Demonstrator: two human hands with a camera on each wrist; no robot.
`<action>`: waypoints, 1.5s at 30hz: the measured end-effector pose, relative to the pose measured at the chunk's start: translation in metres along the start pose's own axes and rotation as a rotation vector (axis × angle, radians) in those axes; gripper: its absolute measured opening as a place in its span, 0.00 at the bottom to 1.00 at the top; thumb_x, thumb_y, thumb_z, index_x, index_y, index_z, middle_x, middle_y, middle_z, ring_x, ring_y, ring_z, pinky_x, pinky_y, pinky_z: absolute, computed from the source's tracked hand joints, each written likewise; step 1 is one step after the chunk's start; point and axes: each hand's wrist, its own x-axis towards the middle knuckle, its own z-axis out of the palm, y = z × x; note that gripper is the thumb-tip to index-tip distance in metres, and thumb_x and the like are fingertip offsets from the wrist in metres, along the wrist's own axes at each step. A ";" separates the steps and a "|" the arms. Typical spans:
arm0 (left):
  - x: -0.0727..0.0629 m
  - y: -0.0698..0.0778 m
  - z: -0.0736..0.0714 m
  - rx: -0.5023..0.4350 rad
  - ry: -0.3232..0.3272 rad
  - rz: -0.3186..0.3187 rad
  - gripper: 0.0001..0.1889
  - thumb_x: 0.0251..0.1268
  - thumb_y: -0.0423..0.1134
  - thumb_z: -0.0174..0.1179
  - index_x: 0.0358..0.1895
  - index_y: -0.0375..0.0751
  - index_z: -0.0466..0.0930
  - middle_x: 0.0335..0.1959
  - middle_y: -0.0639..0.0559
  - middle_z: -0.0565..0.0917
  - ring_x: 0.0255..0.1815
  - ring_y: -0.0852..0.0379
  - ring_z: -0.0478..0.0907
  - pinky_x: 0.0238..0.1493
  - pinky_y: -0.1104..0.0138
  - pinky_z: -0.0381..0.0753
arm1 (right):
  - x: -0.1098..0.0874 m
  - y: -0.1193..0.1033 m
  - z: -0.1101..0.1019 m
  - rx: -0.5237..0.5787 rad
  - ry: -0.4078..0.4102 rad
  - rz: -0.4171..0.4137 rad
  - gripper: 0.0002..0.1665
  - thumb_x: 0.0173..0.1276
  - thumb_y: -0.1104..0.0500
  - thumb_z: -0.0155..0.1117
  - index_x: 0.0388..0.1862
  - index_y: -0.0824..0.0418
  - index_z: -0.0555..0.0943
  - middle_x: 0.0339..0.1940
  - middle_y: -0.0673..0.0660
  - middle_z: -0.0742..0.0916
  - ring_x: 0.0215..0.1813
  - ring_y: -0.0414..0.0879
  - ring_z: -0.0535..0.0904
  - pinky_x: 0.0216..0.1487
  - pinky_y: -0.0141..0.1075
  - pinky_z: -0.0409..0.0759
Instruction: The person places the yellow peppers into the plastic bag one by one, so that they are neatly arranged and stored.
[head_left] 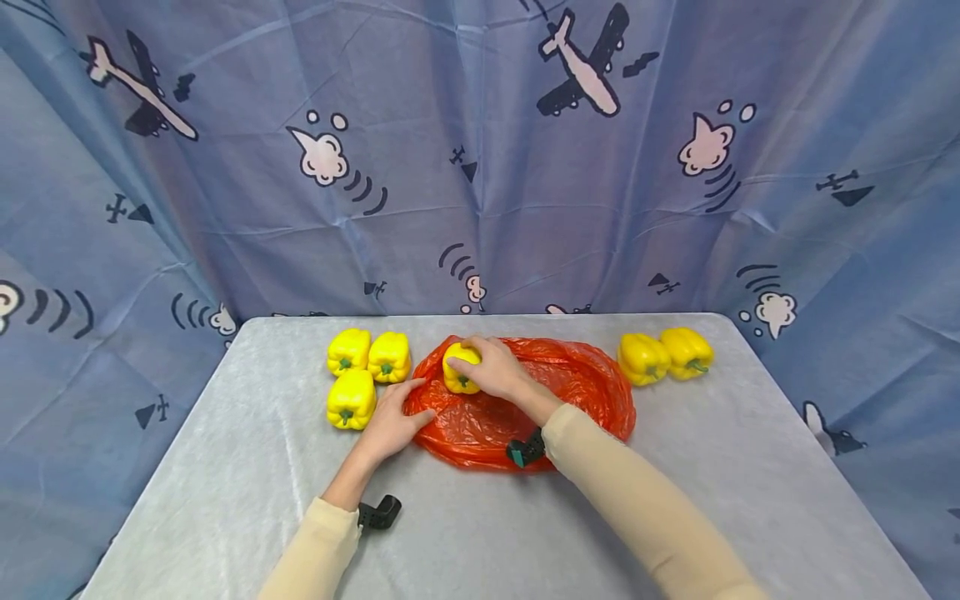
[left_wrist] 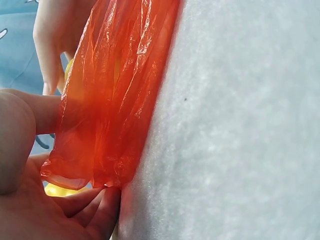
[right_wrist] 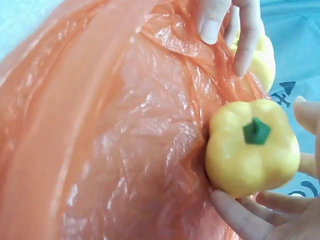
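A red plastic bag (head_left: 487,429) lies spread with its mouth up in the middle of the table. My right hand (head_left: 491,367) reaches over it and holds a yellow bell pepper (head_left: 460,371) at its left inner side. In the right wrist view the fingers curve under this bell pepper (right_wrist: 252,155), its green stem facing the camera. My left hand (head_left: 393,419) grips the bag's left rim; the left wrist view has its fingers about the film (left_wrist: 115,110), part of them hidden behind it. Beside that hand sits another yellow bell pepper (head_left: 351,400).
Two more yellow bell peppers, one at the back left (head_left: 348,352) and one near the bag (head_left: 389,357), stand behind the left hand. To the bag's right are a pair, a nearer pepper (head_left: 642,360) and a farther pepper (head_left: 686,352). A patterned blue curtain (head_left: 480,208) hangs behind the grey-white table (head_left: 247,450).
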 end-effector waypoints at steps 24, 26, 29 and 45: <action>0.002 -0.004 -0.004 0.027 0.023 0.005 0.31 0.66 0.39 0.67 0.72 0.39 0.71 0.71 0.34 0.68 0.71 0.38 0.65 0.70 0.42 0.63 | -0.036 0.012 -0.053 -0.108 0.062 -0.107 0.27 0.75 0.45 0.61 0.63 0.62 0.81 0.60 0.58 0.85 0.61 0.56 0.80 0.63 0.52 0.76; 0.002 -0.003 -0.004 0.025 0.020 0.000 0.31 0.66 0.39 0.67 0.72 0.39 0.71 0.71 0.35 0.68 0.71 0.38 0.65 0.70 0.42 0.63 | -0.041 0.018 -0.058 -0.121 0.065 -0.110 0.27 0.75 0.45 0.61 0.63 0.61 0.81 0.60 0.58 0.85 0.61 0.56 0.80 0.62 0.52 0.77; 0.003 -0.001 -0.003 0.017 0.010 0.000 0.31 0.66 0.40 0.66 0.72 0.40 0.71 0.71 0.35 0.68 0.71 0.38 0.65 0.71 0.42 0.63 | -0.049 0.029 -0.070 -0.134 0.070 -0.106 0.26 0.75 0.46 0.61 0.63 0.62 0.81 0.60 0.59 0.85 0.60 0.57 0.80 0.62 0.54 0.77; 0.001 -0.002 0.001 0.008 0.016 0.003 0.30 0.67 0.39 0.66 0.72 0.40 0.71 0.71 0.35 0.68 0.72 0.38 0.65 0.71 0.42 0.63 | -0.080 0.097 -0.131 -0.126 0.161 -0.018 0.29 0.79 0.44 0.56 0.63 0.66 0.78 0.56 0.66 0.85 0.55 0.61 0.81 0.52 0.55 0.83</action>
